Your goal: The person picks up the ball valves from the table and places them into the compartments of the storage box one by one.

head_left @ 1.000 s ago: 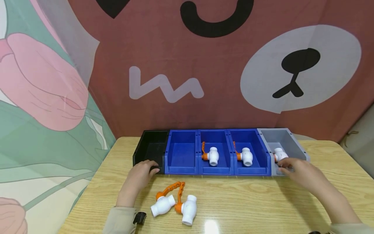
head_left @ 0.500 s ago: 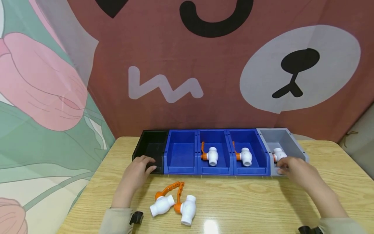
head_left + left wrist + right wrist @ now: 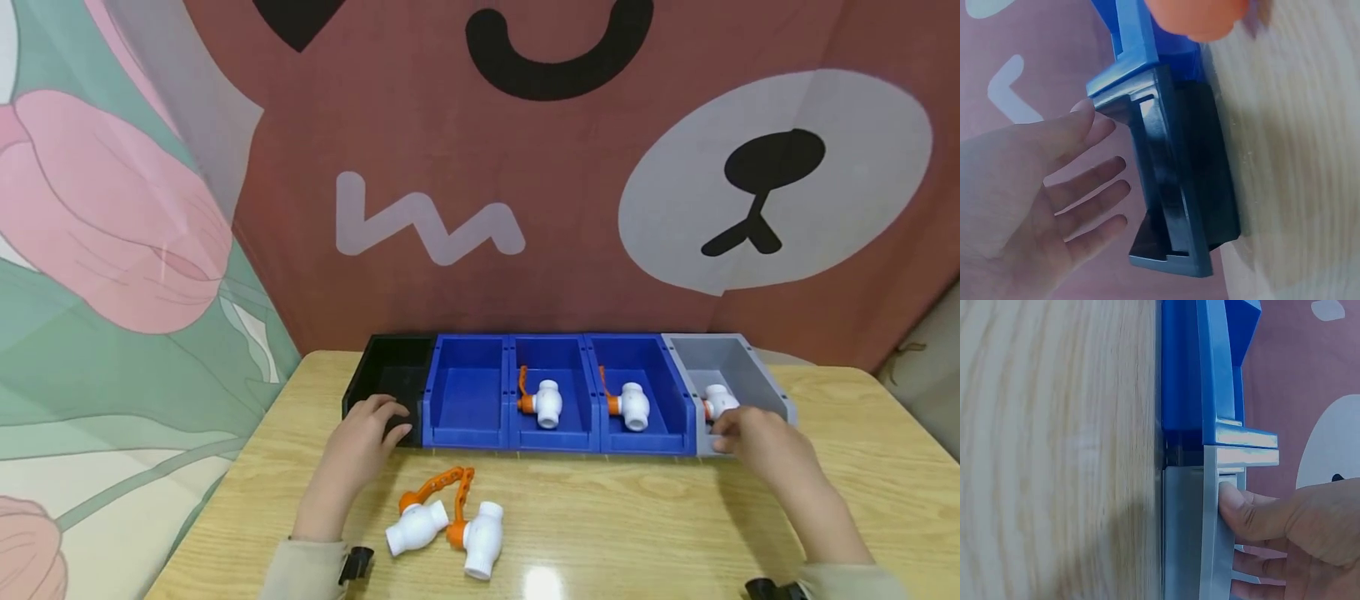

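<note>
My left hand (image 3: 363, 433) is holding its fingers spread at the front of the black bin (image 3: 396, 367); whether it is touching, I cannot tell. My right hand (image 3: 768, 443) is pinching the front wall of the grey bin (image 3: 763, 382). Three blue bins (image 3: 469, 400) are standing between. Single valves (image 3: 722, 402) are lying in the grey bin and the two nearest blue bins; two more are resting on the table (image 3: 637, 517).

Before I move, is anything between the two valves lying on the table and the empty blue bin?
Just the front wall of the empty blue bin. Up to it, only tabletop shows beyond the orange handles of the valves. Your left hand is beside that path, at the front of the black bin.
</note>
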### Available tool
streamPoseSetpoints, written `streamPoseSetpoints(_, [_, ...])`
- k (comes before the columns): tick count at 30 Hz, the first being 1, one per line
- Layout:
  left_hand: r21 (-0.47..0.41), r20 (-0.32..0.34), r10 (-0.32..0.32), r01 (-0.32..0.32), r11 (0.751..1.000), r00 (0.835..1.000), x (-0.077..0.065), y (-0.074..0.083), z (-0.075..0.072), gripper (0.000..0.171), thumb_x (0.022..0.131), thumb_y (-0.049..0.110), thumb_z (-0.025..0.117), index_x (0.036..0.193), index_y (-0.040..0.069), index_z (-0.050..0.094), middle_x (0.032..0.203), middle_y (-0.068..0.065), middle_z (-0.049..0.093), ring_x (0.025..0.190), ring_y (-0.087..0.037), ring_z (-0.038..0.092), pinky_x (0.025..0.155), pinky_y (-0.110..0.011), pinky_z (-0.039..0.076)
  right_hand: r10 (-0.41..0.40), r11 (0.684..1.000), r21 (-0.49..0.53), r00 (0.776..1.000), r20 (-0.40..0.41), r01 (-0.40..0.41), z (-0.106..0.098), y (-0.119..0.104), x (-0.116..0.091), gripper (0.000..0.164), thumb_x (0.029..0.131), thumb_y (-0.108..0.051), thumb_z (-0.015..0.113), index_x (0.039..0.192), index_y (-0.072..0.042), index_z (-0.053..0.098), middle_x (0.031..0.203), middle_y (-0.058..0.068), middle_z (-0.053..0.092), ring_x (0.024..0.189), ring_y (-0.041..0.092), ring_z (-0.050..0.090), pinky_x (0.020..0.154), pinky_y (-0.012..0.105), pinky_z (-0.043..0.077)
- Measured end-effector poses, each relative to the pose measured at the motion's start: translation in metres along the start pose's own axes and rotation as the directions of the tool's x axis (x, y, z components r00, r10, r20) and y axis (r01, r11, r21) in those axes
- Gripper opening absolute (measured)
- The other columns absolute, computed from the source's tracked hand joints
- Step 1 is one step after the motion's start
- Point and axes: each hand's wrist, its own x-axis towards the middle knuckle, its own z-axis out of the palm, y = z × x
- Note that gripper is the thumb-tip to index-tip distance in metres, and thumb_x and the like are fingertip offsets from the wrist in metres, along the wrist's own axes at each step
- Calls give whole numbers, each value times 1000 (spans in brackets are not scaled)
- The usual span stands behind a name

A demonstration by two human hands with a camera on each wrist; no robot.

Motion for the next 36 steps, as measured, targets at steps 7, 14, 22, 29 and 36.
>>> streamPoseSetpoints(7, [61, -137, 97, -90, 994, 986, -4, 12, -6, 16, 91, 15, 74, 106, 9, 72, 109, -8, 66, 101, -29, 62, 87, -44, 55, 0, 1000, 27, 1000, -19, 0, -1, 1, -2, 10, 83, -16, 79, 87, -9, 74, 88, 11, 73, 87, 42, 65, 62, 54, 50])
streamPoseSetpoints(14, [32, -111, 201, -198, 980, 973, -8, 30, -13, 14, 89, 17, 76, 104, 15, 73, 105, 1, 68, 99, -21, 64, 85, -37, 56, 5, 999, 41, 1000, -21, -4, -1, -1, -2, 11, 81, -17, 80, 86, -8, 75, 86, 11, 73, 85, 41, 65, 61, 53, 50])
streamPoseSetpoints(22, [-149, 135, 286, -266, 953, 949, -8, 50, -13, 19, 95, 25, 70, 112, 17, 71, 113, 6, 67, 109, -15, 61, 89, -38, 54, 26, 999, 35, 999, -23, -26, -1, -2, -3, 12, 82, -17, 79, 87, -7, 75, 86, 11, 73, 86, 44, 65, 61, 53, 50])
streamPoseSetpoints(29, [-166, 273, 386, -352, 921, 881, -8, 65, -9, 26, 97, 34, 66, 119, 19, 69, 117, 8, 65, 113, -15, 59, 94, -39, 52, 12, 1000, 22, 999, -49, -11, 1, -4, -3, 10, 81, -15, 80, 85, -8, 74, 87, 13, 72, 82, 43, 64, 61, 54, 50])
streamPoseSetpoints(36, [-32, 338, 468, -487, 873, 817, -12, 78, -8, 32, 94, 39, 68, 115, 16, 70, 112, 5, 66, 109, -17, 61, 97, -38, 50, 27, 999, 22, 999, -42, -26, 0, -6, -3, 10, 82, -14, 80, 85, -7, 73, 87, 13, 72, 82, 40, 65, 62, 53, 51])
